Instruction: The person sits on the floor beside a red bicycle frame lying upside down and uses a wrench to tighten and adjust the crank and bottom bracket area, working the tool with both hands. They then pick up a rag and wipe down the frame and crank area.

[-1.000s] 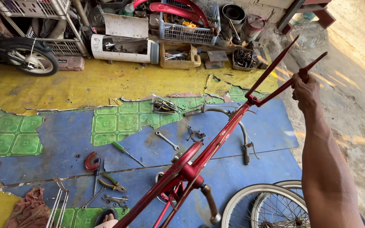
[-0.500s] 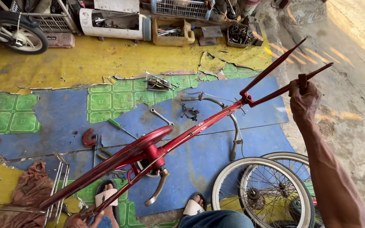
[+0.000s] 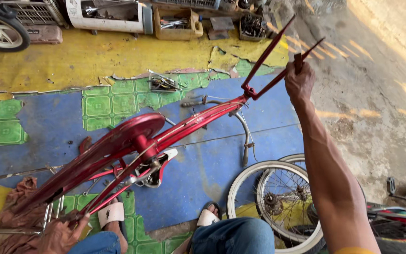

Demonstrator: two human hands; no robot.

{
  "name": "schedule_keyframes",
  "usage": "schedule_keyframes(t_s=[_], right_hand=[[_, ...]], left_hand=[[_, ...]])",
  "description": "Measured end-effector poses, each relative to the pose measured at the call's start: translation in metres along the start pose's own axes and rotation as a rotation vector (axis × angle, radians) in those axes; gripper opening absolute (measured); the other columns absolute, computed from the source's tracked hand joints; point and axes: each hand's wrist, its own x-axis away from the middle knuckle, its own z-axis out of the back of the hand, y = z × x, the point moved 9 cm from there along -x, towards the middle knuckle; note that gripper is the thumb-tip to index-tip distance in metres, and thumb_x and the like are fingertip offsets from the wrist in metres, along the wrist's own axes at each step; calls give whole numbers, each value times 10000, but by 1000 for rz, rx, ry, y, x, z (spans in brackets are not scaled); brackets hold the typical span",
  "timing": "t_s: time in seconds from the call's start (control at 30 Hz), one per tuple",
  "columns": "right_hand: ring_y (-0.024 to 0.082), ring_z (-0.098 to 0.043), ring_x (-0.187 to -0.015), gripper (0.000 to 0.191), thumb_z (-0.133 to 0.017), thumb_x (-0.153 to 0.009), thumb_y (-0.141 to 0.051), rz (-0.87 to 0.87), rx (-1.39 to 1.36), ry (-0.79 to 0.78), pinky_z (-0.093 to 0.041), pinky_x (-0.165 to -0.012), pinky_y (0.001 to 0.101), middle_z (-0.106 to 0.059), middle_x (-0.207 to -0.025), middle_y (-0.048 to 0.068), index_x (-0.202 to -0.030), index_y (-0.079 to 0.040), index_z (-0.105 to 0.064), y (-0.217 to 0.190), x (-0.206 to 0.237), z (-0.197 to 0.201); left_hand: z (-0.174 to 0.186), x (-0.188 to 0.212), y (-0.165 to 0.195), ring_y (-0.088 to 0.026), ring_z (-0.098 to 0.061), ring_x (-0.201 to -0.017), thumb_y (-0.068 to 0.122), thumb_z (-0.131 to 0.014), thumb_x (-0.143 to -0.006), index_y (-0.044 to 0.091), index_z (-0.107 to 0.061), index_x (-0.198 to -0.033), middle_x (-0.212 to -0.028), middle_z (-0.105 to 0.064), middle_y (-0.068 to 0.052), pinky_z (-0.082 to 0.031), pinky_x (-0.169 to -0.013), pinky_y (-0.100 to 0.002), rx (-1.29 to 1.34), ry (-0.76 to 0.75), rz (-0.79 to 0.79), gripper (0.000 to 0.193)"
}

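A red bicycle frame (image 3: 189, 127) lies upside down across my view, its fork (image 3: 278, 56) pointing up toward the far right. My right hand (image 3: 299, 82) is closed around one fork blade near its tip. My left hand (image 3: 62, 235) grips the rear end of the frame at the bottom left, beside a brown rag (image 3: 19, 197). The red chain guard (image 3: 113, 143) and a crank (image 3: 153, 171) sit at the frame's middle. The chrome handlebar (image 3: 245, 136) hangs below the frame onto the blue floor mat (image 3: 222, 164).
A white-rimmed spoked wheel (image 3: 278, 197) lies by my right knee, another wheel with a red part (image 3: 400, 226) beyond it. Crates of parts (image 3: 175, 23) and a motorbike tyre (image 3: 1, 33) line the far edge. Small tools (image 3: 163, 83) lie on the green tiles. My sandalled feet (image 3: 111, 214) rest below.
The view has tilted down and closer. The frame's rear end has swung lower toward my knees and my left hand now shows gripping it. My right hand keeps hold of the fork.
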Motion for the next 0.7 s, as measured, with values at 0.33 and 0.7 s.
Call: schedule_keyframes(t_s=[0.33, 0.7], right_hand=[[195, -688, -623, 292, -684, -1011, -282, -92, -68, -107, -542, -628, 372, -704, -701, 99, -915, -7, -681, 12, 4, 4], [71, -412, -574, 360, -529, -1018, -339, -386, -943, -636, -366, -504, 267, -518, -744, -7, -1223, -52, -600, -118, 319, 5]], left_hand=[[-9, 54, 45, -285, -770, -826, 336, -700, -852, 291, -767, -1195, -996, -789, -109, -606, -775, -404, 241, 220, -270, 352], [36, 118, 59, -346, -738, -938, 485, -769, -783, 49, -729, -1069, -1022, -761, -186, -575, -843, -427, 670, 336, -56, 523]])
